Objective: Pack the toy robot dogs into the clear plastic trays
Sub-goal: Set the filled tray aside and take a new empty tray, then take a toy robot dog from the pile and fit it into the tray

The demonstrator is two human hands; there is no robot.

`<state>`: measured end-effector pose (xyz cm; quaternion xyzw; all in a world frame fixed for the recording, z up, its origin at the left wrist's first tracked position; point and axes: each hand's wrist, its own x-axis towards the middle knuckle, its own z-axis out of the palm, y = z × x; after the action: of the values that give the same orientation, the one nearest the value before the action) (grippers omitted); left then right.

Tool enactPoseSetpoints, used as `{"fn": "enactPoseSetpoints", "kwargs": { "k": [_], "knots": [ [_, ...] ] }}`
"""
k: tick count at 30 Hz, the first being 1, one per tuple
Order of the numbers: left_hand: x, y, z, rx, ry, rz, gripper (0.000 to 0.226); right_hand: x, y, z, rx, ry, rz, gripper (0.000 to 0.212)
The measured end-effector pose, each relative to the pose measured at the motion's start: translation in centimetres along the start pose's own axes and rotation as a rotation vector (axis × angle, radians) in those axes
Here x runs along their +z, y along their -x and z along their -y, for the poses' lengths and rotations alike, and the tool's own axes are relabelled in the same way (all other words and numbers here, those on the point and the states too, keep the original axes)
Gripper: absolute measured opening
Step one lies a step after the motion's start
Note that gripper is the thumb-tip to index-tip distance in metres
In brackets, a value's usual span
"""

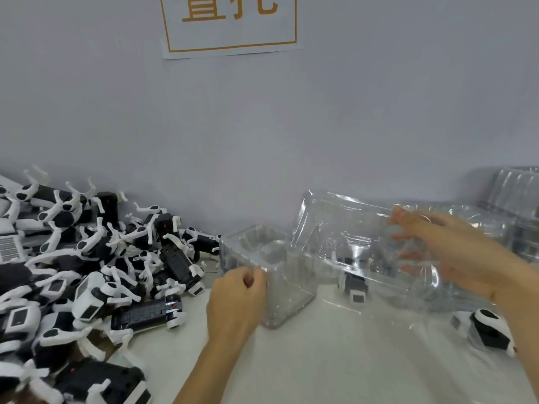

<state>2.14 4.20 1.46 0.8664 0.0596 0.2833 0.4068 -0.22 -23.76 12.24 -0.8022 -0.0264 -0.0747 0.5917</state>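
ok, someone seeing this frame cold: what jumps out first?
The heap of black-and-white toy robot dogs filling the left side of the table. Then the clear plastic tray at centre, held by the left hand at its near corner and the right hand on its raised far side.

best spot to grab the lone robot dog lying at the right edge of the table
Take the lone robot dog across its black-and-white body, coming from above. It lies on its side in the open on the table, so its flanks are exposed; its thin legs offer less to hold.

A toy packing workshop: heaped robot dogs (87, 272), stacked clear trays (516, 199).
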Motion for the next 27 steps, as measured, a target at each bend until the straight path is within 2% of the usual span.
{"fn": "enactPoseSetpoints", "kwargs": {
  "k": [2, 5, 7, 8, 9, 11, 16, 18, 20, 22, 24, 27],
  "knots": [
    [-0.1, -0.1, 0.4, -0.060, -0.026, 0.147, 0.045, -0.3, -0.1, -0.1, 0.017, 0.001, 0.010, 0.063],
    [0.0, 0.3, 0.5, 0.003, 0.085, 0.318, 0.023, -0.4, -0.1, -0.2, 0.049, 0.009, 0.036, 0.062],
    [0.1, 0.8, 0.3, 0.046, 0.170, 0.569, 0.042, -0.2, -0.2, -0.2, 0.073, 0.002, 0.058, 0.064],
    [0.3, 1.1, 0.4, 0.057, 0.170, 0.658, 0.051, 0.0, -0.1, -0.2, 0.080, 0.002, 0.073, 0.065],
    [0.5, 1.2, 0.5, 0.068, 0.152, 0.681, 0.053, 0.2, -0.1, -0.2, 0.087, 0.007, 0.091, 0.066],
    [0.6, 0.9, 1.0, 0.090, 0.127, 0.574, 0.045, 0.6, -0.1, -0.4, 0.104, 0.018, 0.131, 0.066],
    [-2.1, -1.6, 1.4, -0.026, -0.005, 0.099, 0.022, 1.9, -0.1, -0.9, 0.162, 0.035, 0.254, 0.050],
    [-4.0, -2.4, 1.5, -0.090, -0.047, -0.047, 0.017, 2.8, 0.0, -1.5, 0.196, 0.084, 0.327, 0.055],
    [-5.6, -2.9, 1.7, -0.146, -0.139, -0.114, 0.012, 3.8, 0.0, -2.1, 0.241, 0.154, 0.393, 0.061],
    [-6.7, -3.3, 2.0, -0.208, -0.297, -0.075, 0.008, 4.9, -0.2, -2.8, 0.278, 0.219, 0.453, 0.056],
    [-7.3, -3.4, 2.5, -0.285, -0.503, 0.089, 0.017, 5.8, -0.4, -3.7, 0.317, 0.259, 0.479, 0.046],
    [-7.5, -3.1, 2.9, -0.400, -0.642, 0.281, 0.024, 6.5, -0.6, -4.7, 0.361, 0.294, 0.471, 0.044]
  ]
}}
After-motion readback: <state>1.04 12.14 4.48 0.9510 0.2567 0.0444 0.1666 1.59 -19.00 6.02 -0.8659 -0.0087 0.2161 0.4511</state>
